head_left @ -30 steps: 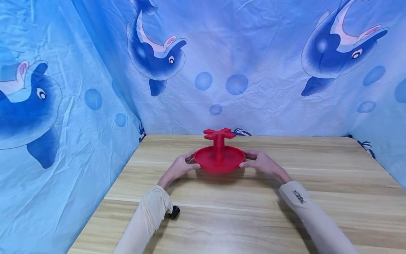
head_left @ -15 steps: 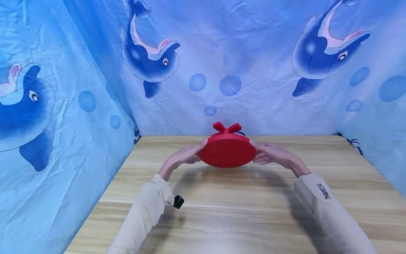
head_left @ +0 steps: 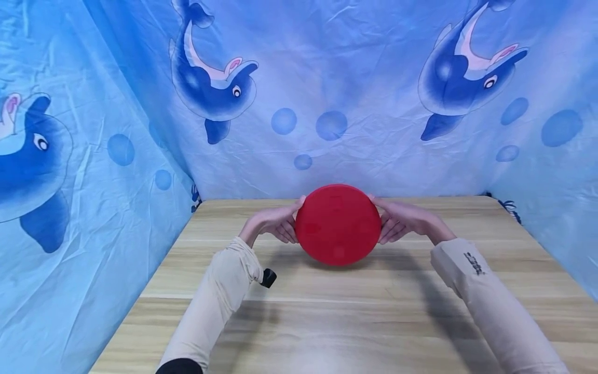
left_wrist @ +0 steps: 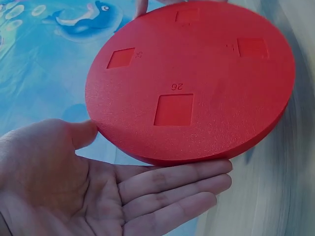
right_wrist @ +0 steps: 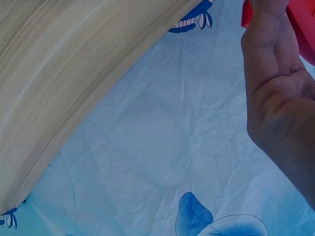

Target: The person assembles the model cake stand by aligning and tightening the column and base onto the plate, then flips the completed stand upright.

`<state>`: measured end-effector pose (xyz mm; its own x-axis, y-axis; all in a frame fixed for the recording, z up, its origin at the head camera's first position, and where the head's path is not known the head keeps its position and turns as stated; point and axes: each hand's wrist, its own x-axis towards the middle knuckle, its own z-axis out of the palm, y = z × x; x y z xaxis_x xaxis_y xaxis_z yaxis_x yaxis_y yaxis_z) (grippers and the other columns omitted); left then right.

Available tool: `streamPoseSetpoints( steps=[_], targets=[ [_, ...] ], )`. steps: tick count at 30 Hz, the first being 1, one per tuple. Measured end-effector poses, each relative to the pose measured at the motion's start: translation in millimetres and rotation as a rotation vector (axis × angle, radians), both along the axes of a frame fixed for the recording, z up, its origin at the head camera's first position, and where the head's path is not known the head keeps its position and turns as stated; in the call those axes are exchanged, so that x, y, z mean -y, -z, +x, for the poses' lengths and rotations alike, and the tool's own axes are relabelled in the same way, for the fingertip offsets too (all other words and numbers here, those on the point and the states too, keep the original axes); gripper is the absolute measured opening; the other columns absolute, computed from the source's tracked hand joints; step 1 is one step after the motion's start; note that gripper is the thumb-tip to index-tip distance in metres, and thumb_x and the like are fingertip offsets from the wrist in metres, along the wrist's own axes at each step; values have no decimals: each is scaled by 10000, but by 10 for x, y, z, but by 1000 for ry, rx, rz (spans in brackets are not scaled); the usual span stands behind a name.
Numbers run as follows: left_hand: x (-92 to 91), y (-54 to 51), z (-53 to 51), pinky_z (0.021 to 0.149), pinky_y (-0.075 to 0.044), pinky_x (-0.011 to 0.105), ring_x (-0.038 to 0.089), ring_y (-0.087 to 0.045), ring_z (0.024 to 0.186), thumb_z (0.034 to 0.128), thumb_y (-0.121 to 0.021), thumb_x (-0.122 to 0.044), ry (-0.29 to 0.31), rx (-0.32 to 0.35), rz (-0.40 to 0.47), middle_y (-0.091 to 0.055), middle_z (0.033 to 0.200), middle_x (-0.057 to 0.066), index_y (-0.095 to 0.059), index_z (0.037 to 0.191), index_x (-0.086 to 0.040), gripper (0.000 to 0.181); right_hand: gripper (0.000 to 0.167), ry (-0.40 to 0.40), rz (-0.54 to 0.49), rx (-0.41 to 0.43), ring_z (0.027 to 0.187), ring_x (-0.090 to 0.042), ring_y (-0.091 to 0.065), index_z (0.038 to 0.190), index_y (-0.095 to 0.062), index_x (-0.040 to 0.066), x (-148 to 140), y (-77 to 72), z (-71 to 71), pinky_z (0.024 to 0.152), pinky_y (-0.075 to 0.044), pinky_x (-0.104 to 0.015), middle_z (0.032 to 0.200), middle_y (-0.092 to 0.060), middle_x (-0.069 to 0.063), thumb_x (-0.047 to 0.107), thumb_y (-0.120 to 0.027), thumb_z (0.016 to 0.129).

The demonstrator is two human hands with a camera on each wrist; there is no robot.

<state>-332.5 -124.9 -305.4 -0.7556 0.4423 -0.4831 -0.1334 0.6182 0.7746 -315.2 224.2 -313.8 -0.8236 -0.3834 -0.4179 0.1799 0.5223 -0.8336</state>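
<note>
A red round tray [head_left: 338, 226] is held up above the table on edge, its flat underside towards me. Several shallow square recesses with small numbers mark that underside in the left wrist view, where the tray [left_wrist: 211, 123] fills the upper part. My left hand [head_left: 275, 221] grips the left rim; up close, the thumb and the straight fingers of this hand [left_wrist: 108, 184] touch the edge. On the opposite rim my right hand [head_left: 404, 221] holds on, thumb near the top. The tray's stem and flower-shaped top are hidden behind it in the head view.
A wood-grain table [head_left: 336, 322] spreads under both forearms. Blue dolphin-print cloth [head_left: 336, 67] hangs behind the table and along its sides. A small black object [head_left: 268, 278] sticks out at my left cuff.
Both hands have lifted the tray from near the tabletop and tipped it away from me. Its inside and stem have gone from sight, and its underside has turned to face me.
</note>
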Motion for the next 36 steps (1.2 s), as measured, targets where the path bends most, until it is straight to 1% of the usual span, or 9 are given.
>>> streamPoseSetpoints(
  steps=[5,8,13,17,24,29,32,35,36],
  targets=[
    [-11,25,-44,791,-620,370,284,-753,815,1068,-196,-655,-7,11,9,-740,976,279,-676,1134,146,935,883,-7,40,13,901,-345,-762,1108,-675,-112,0,-8,-24,791,-614,-366,921,-761,-204,693,-319,1031],
    [-20,49,-64,772,-626,376,284,-753,786,1077,-201,-638,-14,-2,16,-745,932,262,-682,1114,141,916,906,-11,68,10,861,-332,-768,1084,-693,-108,2,-22,-49,767,-618,-359,890,-763,-196,705,-297,1032],
    [-44,117,-95,751,-629,382,310,-758,789,1090,-217,-608,-40,-48,18,-749,883,231,-687,1080,124,870,917,-11,91,-7,758,-274,-770,1033,-711,-106,3,-26,-91,729,-618,-342,836,-759,-188,697,-270,1044],
    [-81,163,-104,693,-626,354,336,-761,807,1101,-232,-584,-76,-82,17,-748,837,216,-693,1037,112,838,883,-12,87,-29,703,-239,-761,997,-712,-99,-11,-17,-120,711,-613,-328,797,-753,-170,657,-261,1067],
    [-124,225,-116,621,-618,321,348,-760,775,1121,-318,-499,-132,-142,43,-734,753,191,-697,943,92,723,810,24,68,-45,646,-197,-737,940,-699,-76,-22,16,-178,647,-588,-288,742,-737,-139,602,-282,1089],
    [-131,268,-128,610,-619,323,285,-740,647,1129,-357,-441,-159,-177,72,-724,714,179,-707,873,69,670,706,58,44,-66,632,-184,-724,939,-681,-31,-24,85,-198,612,-568,-276,723,-726,-121,534,-294,1111],
    [-127,293,-133,624,-625,337,216,-711,576,1133,-375,-396,-167,-199,88,-721,718,197,-707,864,55,621,624,79,13,-73,612,-164,-712,924,-674,-6,-25,139,-202,600,-571,-271,709,-719,-107,473,-327,1122],
    [-126,305,-134,633,-626,334,204,-706,567,1133,-394,-348,-167,-210,95,-725,749,225,-708,883,53,567,619,99,2,-58,582,-137,-693,863,-694,7,-19,193,-222,573,-551,-243,687,-712,-90,459,-357,1118],
    [-127,305,-135,634,-626,332,172,-691,546,1132,-399,-334,-169,-207,96,-726,761,235,-708,890,55,553,624,104,4,-52,574,-128,-686,841,-702,13,-17,214,-233,567,-542,-234,680,-709,-83,461,-365,1116]
  ],
)
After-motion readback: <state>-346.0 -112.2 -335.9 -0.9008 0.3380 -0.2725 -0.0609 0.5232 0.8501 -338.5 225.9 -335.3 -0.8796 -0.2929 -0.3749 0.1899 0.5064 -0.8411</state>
